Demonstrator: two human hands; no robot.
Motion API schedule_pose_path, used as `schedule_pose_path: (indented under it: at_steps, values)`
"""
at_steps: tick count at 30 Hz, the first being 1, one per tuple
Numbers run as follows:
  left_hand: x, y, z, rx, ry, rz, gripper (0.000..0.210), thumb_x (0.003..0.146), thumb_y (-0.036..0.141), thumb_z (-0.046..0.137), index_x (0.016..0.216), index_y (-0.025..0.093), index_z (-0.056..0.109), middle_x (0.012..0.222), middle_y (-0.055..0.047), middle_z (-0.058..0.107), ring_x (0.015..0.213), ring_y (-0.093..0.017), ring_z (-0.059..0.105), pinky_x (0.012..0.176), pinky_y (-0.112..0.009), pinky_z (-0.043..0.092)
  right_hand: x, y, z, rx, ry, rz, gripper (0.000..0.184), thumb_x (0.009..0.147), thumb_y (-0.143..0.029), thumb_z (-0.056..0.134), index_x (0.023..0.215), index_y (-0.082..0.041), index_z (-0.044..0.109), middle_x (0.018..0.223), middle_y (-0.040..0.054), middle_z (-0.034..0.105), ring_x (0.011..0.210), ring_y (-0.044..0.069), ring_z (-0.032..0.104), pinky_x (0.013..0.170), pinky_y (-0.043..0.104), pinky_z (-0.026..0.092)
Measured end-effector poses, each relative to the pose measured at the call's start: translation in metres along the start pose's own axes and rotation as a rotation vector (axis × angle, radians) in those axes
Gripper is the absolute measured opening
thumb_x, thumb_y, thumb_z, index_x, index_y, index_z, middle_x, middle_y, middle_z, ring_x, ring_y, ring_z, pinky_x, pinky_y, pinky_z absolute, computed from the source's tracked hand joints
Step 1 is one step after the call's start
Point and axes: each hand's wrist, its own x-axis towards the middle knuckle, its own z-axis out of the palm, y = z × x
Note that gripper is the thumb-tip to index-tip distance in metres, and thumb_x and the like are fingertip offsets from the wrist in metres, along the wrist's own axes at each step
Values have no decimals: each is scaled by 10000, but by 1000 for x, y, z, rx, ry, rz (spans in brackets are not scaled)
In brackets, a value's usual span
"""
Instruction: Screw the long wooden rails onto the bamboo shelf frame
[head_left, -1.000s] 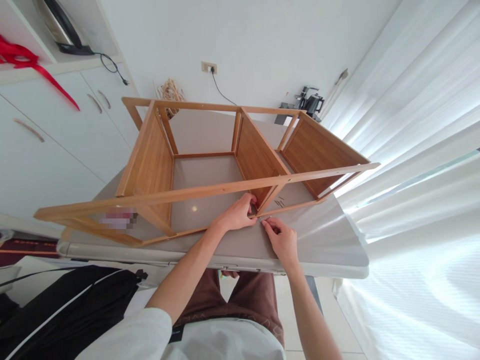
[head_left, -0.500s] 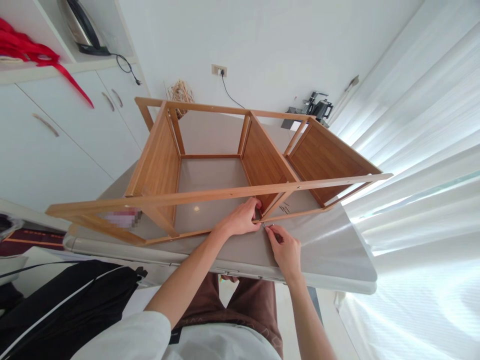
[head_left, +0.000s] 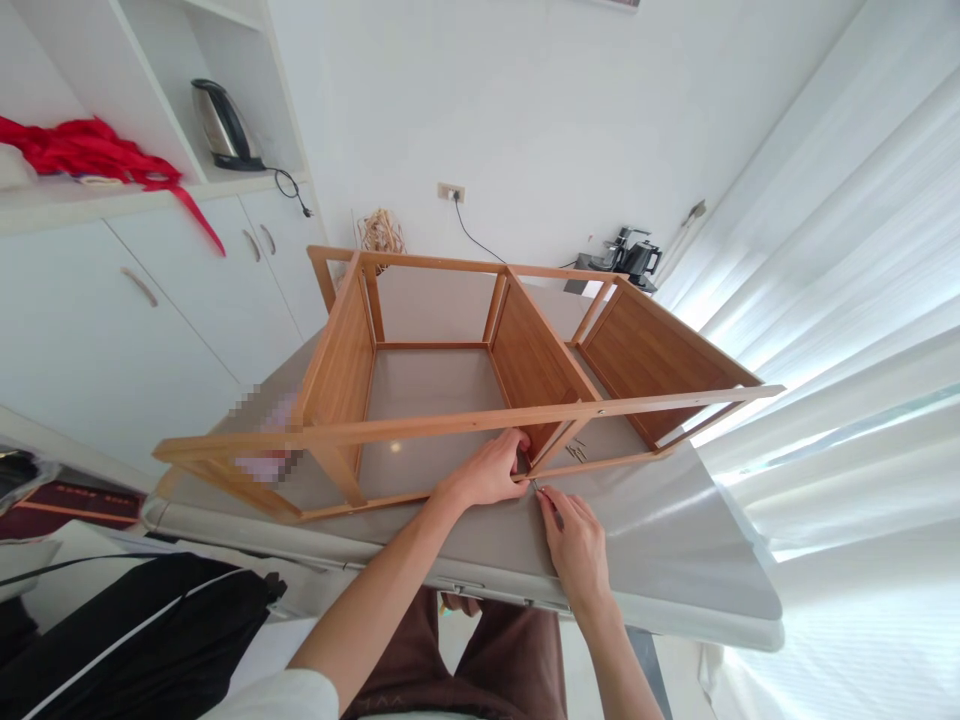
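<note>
A wooden shelf unit [head_left: 450, 428] lies on its side on a grey table [head_left: 645, 520]. Its middle panel [head_left: 536, 345] stands upright between the rails. My left hand [head_left: 491, 470] is closed around the lower front rail where that panel meets it; the fingertips inside the frame are partly hidden. Just right of it, my right hand [head_left: 574, 535] pinches a thin metal piece [head_left: 535, 486] against the rail's outer side. Whether this is a screw or a key is too small to tell. Several loose screws [head_left: 576, 452] lie on the table inside the right bay.
At the back right are a black kettle and stand [head_left: 637, 262]. A bundle of dried stalks [head_left: 381, 232] is behind the frame. White cabinets [head_left: 180, 270] with a steel kettle [head_left: 225, 125] stand left, curtains [head_left: 847, 300] right. A black bag [head_left: 150, 630] sits at lower left.
The camera view has tilted up, so the shelf and hands appear lower. Both hands keep their places at the joint; the right hand's fingers have turned and straightened slightly.
</note>
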Motion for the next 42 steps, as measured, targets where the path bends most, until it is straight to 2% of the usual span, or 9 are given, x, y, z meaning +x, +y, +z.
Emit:
schedule_pose_path:
  at_steps: [6, 13, 18, 21, 25, 29, 34, 38, 42]
  values:
    - [0, 0, -1, -4, 2, 19, 457, 717, 256, 703, 1100, 222, 456, 883, 8, 581, 740, -169, 573, 664, -296, 460, 2, -2, -1, -28, 9, 8, 287, 1010, -357, 451, 1017, -237, 711, 870, 65, 725, 754, 221, 628, 744, 370, 477]
    - [-1, 1, -2, 2, 3, 34, 458, 722, 259, 696, 1103, 218, 446, 881, 7, 575, 753, -174, 575, 669, -297, 450, 4, -3, -5, 120, -8, 200, 306, 967, -471, 500, 957, -246, 708, 896, 58, 731, 783, 221, 652, 737, 334, 492]
    - [-1, 0, -1, 6, 22, 33, 452, 719, 247, 698, 1095, 228, 447, 856, 14, 570, 733, -172, 569, 647, -292, 440, 9, -3, -9, 245, -43, 290, 331, 937, -502, 543, 1151, -263, 626, 857, 14, 750, 654, 192, 633, 661, 304, 496]
    - [-1, 0, -1, -8, 17, 29, 464, 715, 244, 703, 1099, 226, 444, 858, 13, 571, 733, -170, 566, 651, -290, 442, 10, -3, -9, 278, -51, 321, 351, 936, -507, 542, 1185, -266, 602, 854, 6, 746, 598, 176, 599, 625, 294, 487]
    - [-1, 1, -2, -12, 7, 21, 451, 721, 256, 700, 1090, 222, 443, 867, 11, 569, 720, -163, 560, 647, -287, 437, 11, 4, -9, 247, -59, 301, 335, 925, -521, 554, 1109, -256, 645, 874, 20, 723, 690, 180, 615, 694, 304, 498]
    - [-1, 2, -1, -18, 10, 23, 446, 716, 249, 706, 1081, 218, 452, 902, 3, 576, 719, -156, 560, 650, -284, 436, 14, 15, -11, 210, -47, 259, 383, 906, -528, 592, 1170, -252, 630, 927, 42, 685, 833, 208, 619, 755, 333, 508]
    - [-1, 2, -1, -28, 21, 25, 432, 719, 260, 702, 1068, 214, 451, 885, 10, 572, 707, -151, 557, 646, -282, 436, 14, 18, -12, 104, 55, 94, 300, 930, -470, 590, 1138, -261, 644, 1076, 80, 611, 1001, 242, 567, 876, 392, 488]
    - [0, 2, -1, -24, 17, 24, 442, 717, 261, 698, 1079, 215, 449, 888, 10, 569, 715, -152, 558, 658, -282, 445, 13, 16, -12, 52, 100, 52, 283, 928, -445, 611, 1132, -252, 640, 1059, 80, 590, 986, 241, 547, 890, 403, 477]
    - [0, 2, -1, -22, 20, 24, 448, 713, 247, 692, 1087, 217, 448, 909, 4, 568, 726, -152, 560, 670, -283, 454, 13, 20, -11, 36, 73, 86, 262, 901, -469, 647, 1025, -238, 661, 971, 68, 607, 938, 245, 546, 853, 405, 478]
